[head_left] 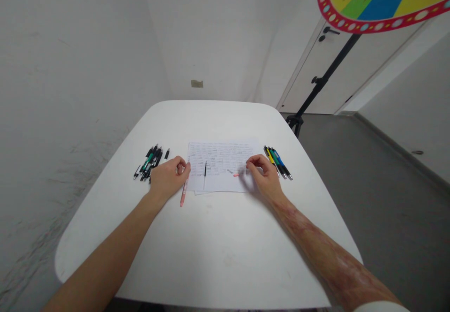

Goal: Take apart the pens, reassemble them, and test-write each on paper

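Observation:
A written sheet of paper (221, 166) lies mid-table on the white table (211, 246). My left hand (168, 177) rests at the sheet's left edge, fingers curled around the top of a pink pen (183, 194) that lies on the table. My right hand (263, 173) sits at the sheet's right side, fingers pinched on a small pink pen piece (238, 174). A thin black pen insert (205, 168) lies on the paper between the hands.
A cluster of several black and green pens (149, 162) lies left of my left hand. Three pens, yellow, green and blue (277, 162), lie right of my right hand. A colourful wheel on a black stand (326, 72) is behind, by a door.

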Demonstrator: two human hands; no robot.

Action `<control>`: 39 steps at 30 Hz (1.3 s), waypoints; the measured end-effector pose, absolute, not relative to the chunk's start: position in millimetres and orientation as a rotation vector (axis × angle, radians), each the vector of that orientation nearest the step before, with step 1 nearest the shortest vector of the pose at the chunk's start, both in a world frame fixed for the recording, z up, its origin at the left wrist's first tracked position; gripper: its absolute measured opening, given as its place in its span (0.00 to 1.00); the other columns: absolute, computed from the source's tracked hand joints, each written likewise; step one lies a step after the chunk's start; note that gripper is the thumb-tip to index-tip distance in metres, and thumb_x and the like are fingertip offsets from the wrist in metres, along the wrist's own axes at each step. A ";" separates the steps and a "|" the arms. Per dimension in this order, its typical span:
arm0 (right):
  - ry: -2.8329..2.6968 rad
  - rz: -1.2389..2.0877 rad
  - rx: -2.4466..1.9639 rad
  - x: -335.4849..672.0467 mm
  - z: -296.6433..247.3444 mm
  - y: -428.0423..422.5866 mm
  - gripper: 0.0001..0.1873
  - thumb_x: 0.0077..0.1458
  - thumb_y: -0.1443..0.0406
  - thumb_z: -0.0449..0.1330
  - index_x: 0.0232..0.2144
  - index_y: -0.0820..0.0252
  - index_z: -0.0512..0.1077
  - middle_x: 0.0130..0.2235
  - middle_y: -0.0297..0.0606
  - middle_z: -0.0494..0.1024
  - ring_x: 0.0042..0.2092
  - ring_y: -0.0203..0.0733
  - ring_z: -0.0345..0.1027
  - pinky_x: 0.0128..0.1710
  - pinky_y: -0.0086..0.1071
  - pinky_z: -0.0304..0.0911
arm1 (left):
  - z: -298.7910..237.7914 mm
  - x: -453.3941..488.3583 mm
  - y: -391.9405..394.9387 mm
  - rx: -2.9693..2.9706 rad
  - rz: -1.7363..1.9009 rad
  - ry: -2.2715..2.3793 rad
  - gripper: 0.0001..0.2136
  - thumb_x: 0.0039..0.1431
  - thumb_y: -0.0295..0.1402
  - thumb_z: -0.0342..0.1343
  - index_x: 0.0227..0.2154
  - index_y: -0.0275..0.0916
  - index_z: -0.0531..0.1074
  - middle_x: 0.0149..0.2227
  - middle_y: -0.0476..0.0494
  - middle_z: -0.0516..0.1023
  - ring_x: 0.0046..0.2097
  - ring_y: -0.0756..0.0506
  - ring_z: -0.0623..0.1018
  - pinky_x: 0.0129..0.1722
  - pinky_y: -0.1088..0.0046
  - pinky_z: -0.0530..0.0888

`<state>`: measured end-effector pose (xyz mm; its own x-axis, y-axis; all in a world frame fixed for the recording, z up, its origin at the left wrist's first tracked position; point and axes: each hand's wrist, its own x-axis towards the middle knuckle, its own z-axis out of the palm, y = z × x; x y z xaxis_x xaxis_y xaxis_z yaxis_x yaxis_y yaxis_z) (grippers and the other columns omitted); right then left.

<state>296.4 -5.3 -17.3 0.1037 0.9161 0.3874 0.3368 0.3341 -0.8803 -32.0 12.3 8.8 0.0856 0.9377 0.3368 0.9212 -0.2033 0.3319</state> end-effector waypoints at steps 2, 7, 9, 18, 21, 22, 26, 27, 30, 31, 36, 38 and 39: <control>-1.498 0.615 -1.217 295.7 -15.6 -6.7 0.06 0.66 0.60 0.61 0.36 0.53 0.73 0.35 0.36 0.78 0.39 0.45 0.71 0.45 0.42 0.67 | 8.2 -32.2 12.5 2.295 0.757 1.954 0.12 0.70 0.44 0.58 0.34 0.43 0.77 0.29 0.51 0.81 0.30 0.46 0.78 0.32 0.71 0.62; -1.773 0.467 -1.243 291.8 -5.0 -10.2 0.03 0.64 0.63 0.61 0.39 0.55 0.74 0.37 0.39 0.79 0.39 0.46 0.71 0.44 0.41 0.65 | 8.5 -32.8 13.1 2.320 0.759 1.919 0.12 0.70 0.44 0.58 0.35 0.43 0.77 0.29 0.51 0.81 0.31 0.46 0.79 0.33 0.70 0.65; -1.971 0.377 -1.273 289.7 3.7 -9.4 0.03 0.63 0.64 0.61 0.39 0.56 0.75 0.38 0.41 0.80 0.40 0.47 0.71 0.45 0.41 0.64 | 13.8 -29.2 12.5 2.342 0.721 1.893 0.12 0.69 0.44 0.58 0.35 0.43 0.77 0.31 0.49 0.83 0.32 0.45 0.80 0.34 0.70 0.66; -2.685 0.095 -1.466 265.1 51.7 16.3 0.07 0.62 0.63 0.64 0.39 0.61 0.81 0.45 0.48 0.86 0.49 0.52 0.76 0.51 0.41 0.59 | 56.6 17.9 25.3 2.468 0.001 1.720 0.14 0.65 0.48 0.57 0.37 0.43 0.81 0.36 0.43 0.86 0.39 0.38 0.84 0.39 0.66 0.72; -2.845 0.082 -1.441 254.1 59.9 25.0 0.07 0.61 0.65 0.65 0.37 0.60 0.83 0.44 0.49 0.87 0.48 0.52 0.79 0.50 0.40 0.59 | 61.9 29.6 36.2 2.473 -0.190 1.683 0.14 0.62 0.46 0.58 0.34 0.42 0.82 0.36 0.39 0.87 0.40 0.36 0.85 0.39 0.64 0.74; -2.874 0.082 -1.432 250.7 61.6 27.0 0.07 0.60 0.65 0.65 0.37 0.61 0.84 0.43 0.49 0.87 0.47 0.52 0.79 0.50 0.40 0.59 | 62.4 32.4 39.6 2.472 -0.223 1.676 0.14 0.61 0.45 0.59 0.33 0.41 0.82 0.37 0.37 0.87 0.40 0.35 0.85 0.39 0.64 0.74; -2.914 0.048 -1.392 238.5 64.9 30.3 0.07 0.57 0.68 0.66 0.35 0.62 0.86 0.41 0.52 0.88 0.45 0.54 0.81 0.50 0.42 0.61 | 60.7 40.3 50.2 2.488 -0.245 1.657 0.10 0.56 0.41 0.62 0.31 0.40 0.83 0.37 0.33 0.87 0.40 0.32 0.86 0.39 0.60 0.76; -2.926 0.036 -1.387 235.8 65.4 30.4 0.07 0.57 0.68 0.66 0.35 0.63 0.86 0.41 0.53 0.88 0.45 0.54 0.82 0.50 0.42 0.61 | 60.1 41.8 51.9 2.493 -0.244 1.656 0.10 0.54 0.40 0.63 0.31 0.40 0.83 0.36 0.32 0.87 0.39 0.31 0.86 0.39 0.59 0.76; -2.955 0.030 -1.383 231.6 66.1 31.1 0.07 0.56 0.67 0.67 0.34 0.63 0.86 0.40 0.54 0.88 0.44 0.55 0.82 0.51 0.43 0.62 | 60.3 44.8 53.8 2.517 -0.227 1.650 0.08 0.51 0.39 0.66 0.29 0.39 0.82 0.32 0.32 0.86 0.37 0.32 0.85 0.39 0.60 0.77; -2.937 0.037 -1.386 232.2 65.8 31.5 0.07 0.56 0.67 0.67 0.33 0.63 0.86 0.40 0.54 0.88 0.44 0.54 0.82 0.51 0.42 0.62 | 61.3 44.9 53.3 2.529 -0.213 1.650 0.07 0.50 0.38 0.66 0.28 0.40 0.82 0.31 0.33 0.85 0.37 0.32 0.85 0.40 0.60 0.76; -2.496 0.262 -1.391 251.5 58.0 27.7 0.04 0.55 0.66 0.67 0.34 0.59 0.82 0.38 0.45 0.86 0.38 0.47 0.78 0.42 0.38 0.62 | 70.0 37.6 37.6 2.606 -0.045 1.688 0.07 0.56 0.37 0.63 0.27 0.40 0.80 0.28 0.38 0.84 0.34 0.37 0.84 0.37 0.65 0.73; -2.194 0.451 -1.355 260.8 50.2 21.2 0.03 0.54 0.65 0.67 0.33 0.57 0.80 0.35 0.38 0.83 0.35 0.43 0.73 0.37 0.35 0.61 | 69.6 33.3 25.6 2.620 0.056 1.739 0.08 0.59 0.38 0.61 0.31 0.41 0.81 0.29 0.39 0.84 0.33 0.37 0.83 0.35 0.65 0.71; -2.061 0.551 -1.305 264.0 45.2 17.0 0.03 0.54 0.65 0.67 0.33 0.57 0.79 0.34 0.36 0.82 0.33 0.41 0.71 0.36 0.35 0.62 | 67.4 31.4 19.2 2.627 0.113 1.754 0.08 0.61 0.38 0.60 0.33 0.42 0.81 0.30 0.40 0.85 0.34 0.37 0.83 0.35 0.66 0.71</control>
<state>264.0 17.0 45.2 -0.3113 0.9064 0.2855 0.6431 0.4221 -0.6390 31.4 19.2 67.4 0.3815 0.9217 0.0701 0.9231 -0.3839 0.0232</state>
